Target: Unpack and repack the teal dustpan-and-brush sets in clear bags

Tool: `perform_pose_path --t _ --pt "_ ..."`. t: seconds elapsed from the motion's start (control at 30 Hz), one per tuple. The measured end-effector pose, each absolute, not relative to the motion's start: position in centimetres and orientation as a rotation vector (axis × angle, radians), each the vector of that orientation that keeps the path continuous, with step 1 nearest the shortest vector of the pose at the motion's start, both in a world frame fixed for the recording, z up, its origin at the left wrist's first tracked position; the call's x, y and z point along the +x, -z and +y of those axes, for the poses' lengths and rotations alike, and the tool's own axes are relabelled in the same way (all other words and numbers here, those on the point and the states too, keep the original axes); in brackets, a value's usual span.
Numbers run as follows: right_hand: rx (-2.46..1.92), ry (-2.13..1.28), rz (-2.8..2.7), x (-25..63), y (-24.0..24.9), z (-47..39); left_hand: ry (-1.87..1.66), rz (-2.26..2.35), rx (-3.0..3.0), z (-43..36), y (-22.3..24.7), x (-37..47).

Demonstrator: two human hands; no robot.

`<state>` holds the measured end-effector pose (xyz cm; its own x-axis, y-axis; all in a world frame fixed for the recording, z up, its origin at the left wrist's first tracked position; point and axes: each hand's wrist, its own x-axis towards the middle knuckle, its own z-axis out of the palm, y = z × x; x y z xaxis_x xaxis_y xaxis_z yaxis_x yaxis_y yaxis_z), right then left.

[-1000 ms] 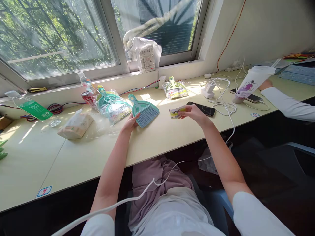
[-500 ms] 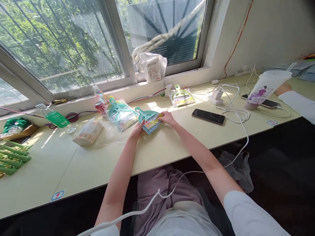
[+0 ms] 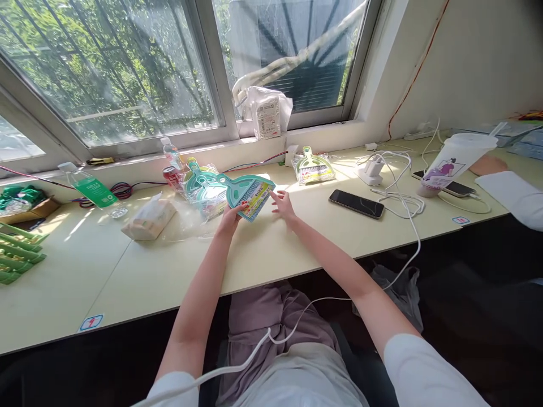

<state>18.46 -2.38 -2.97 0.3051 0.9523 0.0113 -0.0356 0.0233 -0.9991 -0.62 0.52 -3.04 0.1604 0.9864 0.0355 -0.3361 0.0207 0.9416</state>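
A teal dustpan-and-brush set (image 3: pixel 250 195) with a yellow printed label is held up above the table by my left hand (image 3: pixel 231 217), whose fingers grip its lower left edge. Just right of the set is my right hand (image 3: pixel 283 204), its fingers apart and nothing in it. Behind and left of the held set, more green and teal sets (image 3: pixel 206 186) lie in clear plastic. A light green set (image 3: pixel 314 168) in a clear bag rests near the window wall.
On the table (image 3: pixel 258 260) are a tissue pack (image 3: pixel 149 217), a tilted bottle (image 3: pixel 94 191), a red can (image 3: pixel 172 177), a black phone (image 3: pixel 356 203), a charger (image 3: pixel 371 171) with white cables and a large cup (image 3: pixel 452 164). Another person's sleeve (image 3: pixel 511 195) is at the right.
My right hand has let go of the set and its fingers have spread. My left hand has raised and turned the set slightly. The view has shifted a little.
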Motion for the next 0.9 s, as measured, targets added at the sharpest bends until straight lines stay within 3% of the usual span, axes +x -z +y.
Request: perform_pose_path --t 0.13,0.47,0.63,0.73,0.83,0.9 --pt "-0.977 -1.419 -0.958 17.4 3.3 -2.4 -1.208 0.823 1.076 -0.1 2.7 -0.3" --pt "-0.944 -1.354 -0.842 18.1 3.0 -2.1 -1.066 0.898 1.349 -0.9 1.6 -0.4" --pt "-0.961 -1.271 -0.796 19.1 3.1 -1.8 -1.472 1.710 1.725 -1.0 0.4 -2.2" --pt "-0.969 -1.245 -0.770 19.6 3.4 -1.6 -1.340 2.194 1.895 -0.7 0.7 -4.1" --pt "-0.963 -1.240 -0.774 19.9 3.4 -1.6 -1.103 2.194 1.980 0.1 1.5 -5.7" --pt "-0.963 -1.245 -0.779 19.9 3.3 -1.7 -1.142 2.010 2.083 0.6 2.0 -6.0"
